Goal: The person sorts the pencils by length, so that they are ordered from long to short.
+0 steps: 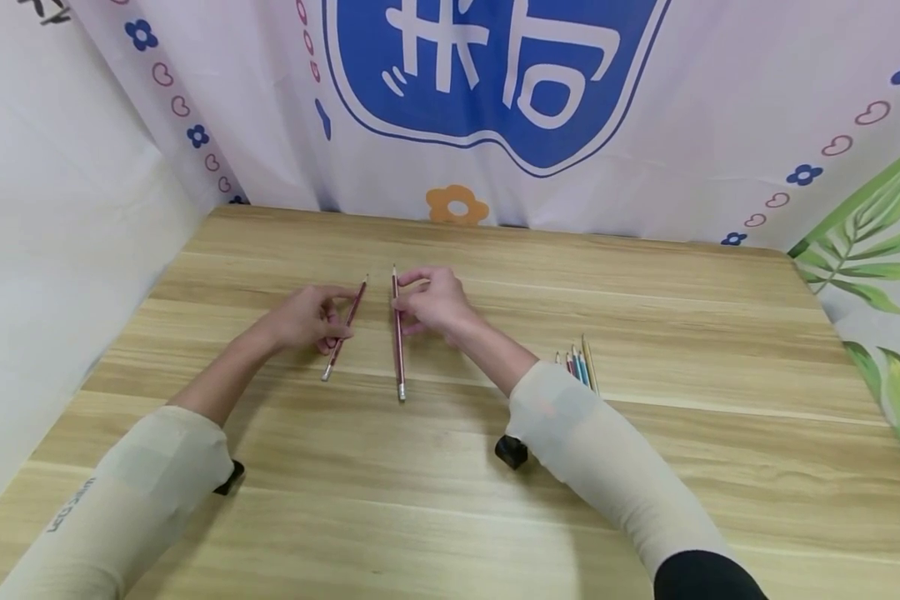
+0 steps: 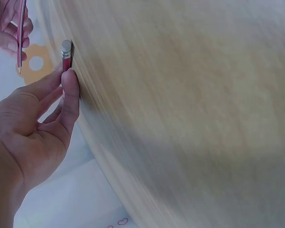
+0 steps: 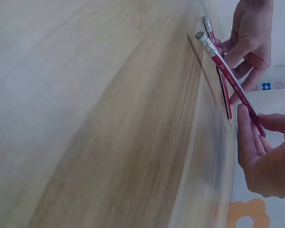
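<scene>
Between thumb and fingers, my left hand (image 1: 307, 318) pinches a red pencil (image 1: 357, 302) with dark stripes, its eraser (image 2: 66, 50) end pointing back toward me. That pencil slants along the tabletop, tip away; whether it touches the wood I cannot tell. Just right of it, my right hand (image 1: 437, 302) grips a second red striped pencil (image 1: 399, 350) near its sharpened half. Its white-and-metal eraser end (image 3: 205, 42) also points toward me, and the right wrist view shows this end raised off the table. A narrow gap separates the two pencils in the head view.
Several pencils (image 1: 583, 367) of different colours lie together beyond my right forearm, partly hidden by the sleeve (image 1: 592, 442). The wooden table (image 1: 450, 500) ends at the back against a printed cloth (image 1: 270, 100). Black wrist devices (image 1: 512, 451) hang under both sleeves.
</scene>
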Demonstrator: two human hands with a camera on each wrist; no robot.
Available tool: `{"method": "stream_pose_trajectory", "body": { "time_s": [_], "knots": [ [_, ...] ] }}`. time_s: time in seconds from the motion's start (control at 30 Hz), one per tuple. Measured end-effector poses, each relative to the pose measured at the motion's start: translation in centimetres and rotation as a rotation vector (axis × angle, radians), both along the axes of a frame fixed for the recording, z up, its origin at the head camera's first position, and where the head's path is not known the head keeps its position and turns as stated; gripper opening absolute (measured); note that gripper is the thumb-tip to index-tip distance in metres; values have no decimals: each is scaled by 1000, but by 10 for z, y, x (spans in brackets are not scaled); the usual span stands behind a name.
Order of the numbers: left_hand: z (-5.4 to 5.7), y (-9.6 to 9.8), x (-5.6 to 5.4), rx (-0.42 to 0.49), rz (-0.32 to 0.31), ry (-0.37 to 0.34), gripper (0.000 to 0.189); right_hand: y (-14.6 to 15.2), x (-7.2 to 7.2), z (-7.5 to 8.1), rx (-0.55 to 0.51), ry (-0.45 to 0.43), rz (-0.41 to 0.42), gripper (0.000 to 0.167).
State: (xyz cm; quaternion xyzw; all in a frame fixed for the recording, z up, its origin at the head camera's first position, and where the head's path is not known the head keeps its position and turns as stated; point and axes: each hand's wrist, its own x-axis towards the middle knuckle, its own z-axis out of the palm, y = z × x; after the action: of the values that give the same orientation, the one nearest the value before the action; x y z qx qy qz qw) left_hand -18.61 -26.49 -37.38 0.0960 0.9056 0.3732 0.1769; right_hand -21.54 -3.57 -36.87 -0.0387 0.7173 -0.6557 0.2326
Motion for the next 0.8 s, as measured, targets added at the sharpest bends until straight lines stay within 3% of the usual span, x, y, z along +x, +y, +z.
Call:
{"method": "stream_pose_trajectory", "body": {
  "time_s": [0.8],
  "knots": [
    [1,2,-1,-18,10,-21,64,-20,-3,-8,26,-11,-37,33]
  ]
}}
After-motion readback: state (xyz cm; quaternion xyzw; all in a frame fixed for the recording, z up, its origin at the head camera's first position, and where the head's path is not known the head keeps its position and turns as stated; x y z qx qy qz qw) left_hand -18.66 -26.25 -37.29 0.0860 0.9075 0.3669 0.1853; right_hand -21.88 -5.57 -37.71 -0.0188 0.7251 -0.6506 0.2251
